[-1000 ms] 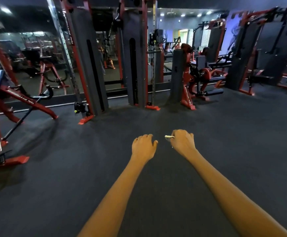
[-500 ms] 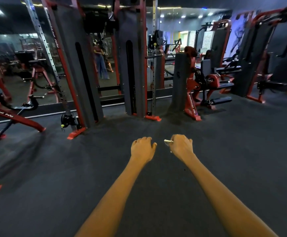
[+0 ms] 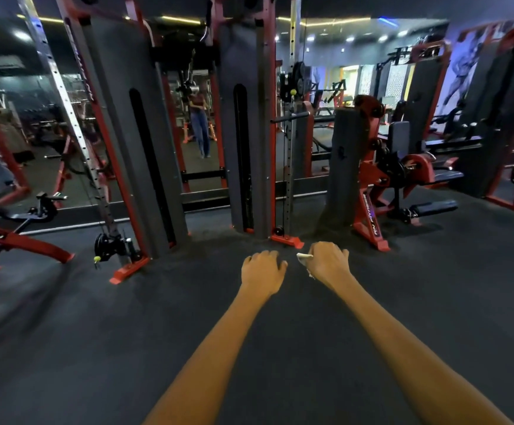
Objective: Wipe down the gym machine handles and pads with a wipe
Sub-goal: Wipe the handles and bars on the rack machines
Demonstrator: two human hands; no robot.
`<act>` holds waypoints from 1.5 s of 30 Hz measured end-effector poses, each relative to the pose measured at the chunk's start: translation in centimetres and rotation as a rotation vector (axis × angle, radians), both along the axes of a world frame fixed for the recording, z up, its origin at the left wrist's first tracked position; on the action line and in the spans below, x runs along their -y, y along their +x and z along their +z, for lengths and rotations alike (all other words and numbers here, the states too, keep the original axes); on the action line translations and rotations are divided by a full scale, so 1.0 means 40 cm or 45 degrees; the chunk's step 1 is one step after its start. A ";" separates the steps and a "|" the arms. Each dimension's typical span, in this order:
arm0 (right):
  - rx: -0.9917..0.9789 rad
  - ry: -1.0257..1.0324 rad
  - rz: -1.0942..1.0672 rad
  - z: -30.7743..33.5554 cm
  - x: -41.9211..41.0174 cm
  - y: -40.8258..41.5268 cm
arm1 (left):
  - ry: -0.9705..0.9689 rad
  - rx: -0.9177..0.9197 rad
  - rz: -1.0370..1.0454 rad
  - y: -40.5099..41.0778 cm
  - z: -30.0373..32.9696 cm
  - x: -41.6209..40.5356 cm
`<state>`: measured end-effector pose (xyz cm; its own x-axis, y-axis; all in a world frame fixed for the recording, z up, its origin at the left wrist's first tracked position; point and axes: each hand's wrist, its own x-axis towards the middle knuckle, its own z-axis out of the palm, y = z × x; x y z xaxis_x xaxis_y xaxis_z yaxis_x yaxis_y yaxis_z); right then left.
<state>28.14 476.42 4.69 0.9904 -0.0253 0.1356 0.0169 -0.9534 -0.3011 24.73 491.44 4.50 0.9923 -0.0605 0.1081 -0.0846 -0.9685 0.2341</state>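
A crumpled wipe [image 3: 305,257] is gripped in the curled right hand [image 3: 329,263], protruding at its thumb side. The left hand [image 3: 261,271], just beside it, is loosely curled around nothing. The cable machine [image 3: 249,148] is seen beyond both.

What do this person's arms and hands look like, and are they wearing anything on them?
Both forearms are bare, with no sleeves in view. The left hand and right hand wear no gloves, and no rings, watch or wristband can be seen.

You saw a dim gym lit by ceiling spots [image 3: 22,35], with wide-angle bending and blur at the left edge.
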 end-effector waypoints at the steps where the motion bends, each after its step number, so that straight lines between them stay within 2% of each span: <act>1: 0.000 0.008 0.006 -0.001 -0.004 0.074 | -0.007 0.001 -0.001 0.072 -0.004 -0.003; 14: 0.043 0.094 -0.044 0.067 -0.125 0.983 | -0.023 0.111 -0.066 1.010 0.053 -0.146; 29: 0.055 0.129 -0.129 0.056 -0.191 1.848 | -0.054 0.146 -0.136 1.868 0.014 -0.256; 34: 0.038 0.186 -0.151 0.063 -0.174 2.140 | -0.024 0.176 -0.133 2.178 0.060 -0.262; 41: 0.091 0.466 -0.132 0.081 -0.142 2.456 | -0.143 0.261 -0.167 2.533 0.084 -0.223; 45: 0.164 0.558 -0.108 0.084 -0.106 2.629 | -0.229 0.414 -0.170 2.738 0.090 -0.195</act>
<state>133.29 480.67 8.04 0.9583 -0.1878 0.2156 0.0079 -0.7364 -0.6765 134.27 499.24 8.10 0.8890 -0.1384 0.4365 -0.3051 -0.8899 0.3392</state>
